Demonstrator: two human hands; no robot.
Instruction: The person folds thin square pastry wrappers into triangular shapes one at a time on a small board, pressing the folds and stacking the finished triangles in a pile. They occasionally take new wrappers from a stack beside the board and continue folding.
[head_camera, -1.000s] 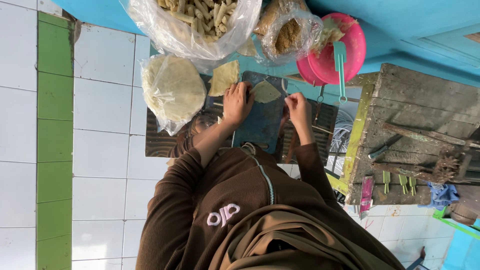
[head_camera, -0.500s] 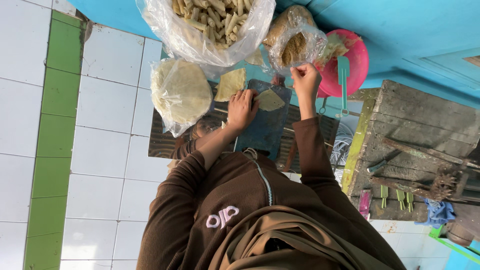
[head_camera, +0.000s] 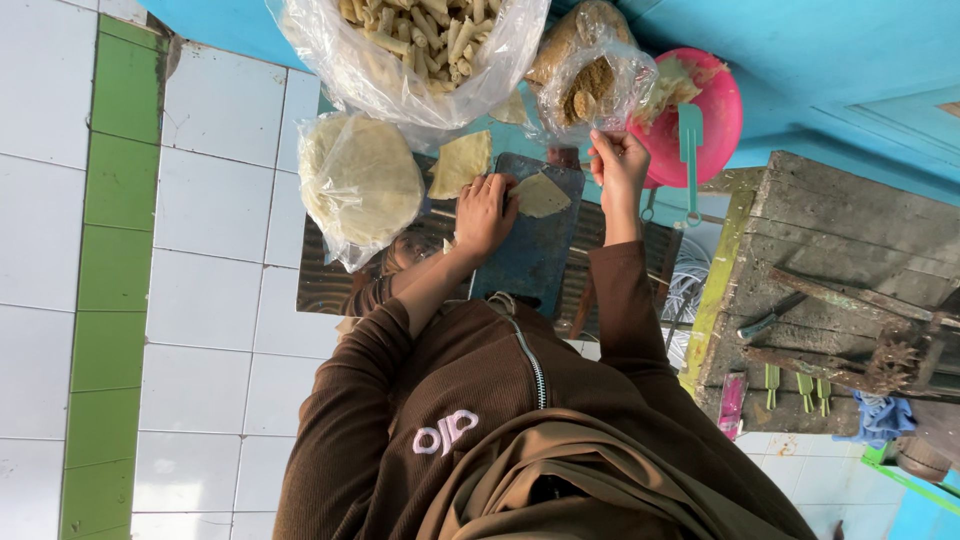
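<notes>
**Wrapper pinned flat, other hand up at the filling bag**

The left hand (head_camera: 486, 212) is lying palm-down just above mid-frame, its fingers (head_camera: 500, 186) spread fairly wide and pressing on the edge of a pale triangular wrapper (head_camera: 541, 195); it is holding the sheet down, not gripping it. The wrapper is resting on a dark blue board (head_camera: 530, 255), touching the fingertips. The right hand (head_camera: 620, 165) is reaching higher, its fingers (head_camera: 603, 140) bunched narrow against the lower edge of a clear bag of brown crumbly filling (head_camera: 590, 88). Whether they are pinching filling or only the plastic I cannot tell.

Going by this, the filling stage is in hand: one sheet is being kept ready while the other hand is working at the bag. The next move would call for a small portion set near the middle of the sheet, with the left hand keeping it from sliding.

Around them, a second wrapper piece (head_camera: 462, 162) is lying just left of the board, beside a bag of round sheets (head_camera: 360, 180). A big bag of rolled sticks (head_camera: 440, 40) is filling the top of the frame, and a pink bowl (head_camera: 722, 120) with a green utensil (head_camera: 690, 135) is sitting at upper right. A worn wooden bench (head_camera: 850, 250) is running down the right side, with white floor tiles (head_camera: 210, 240) at left.
</notes>
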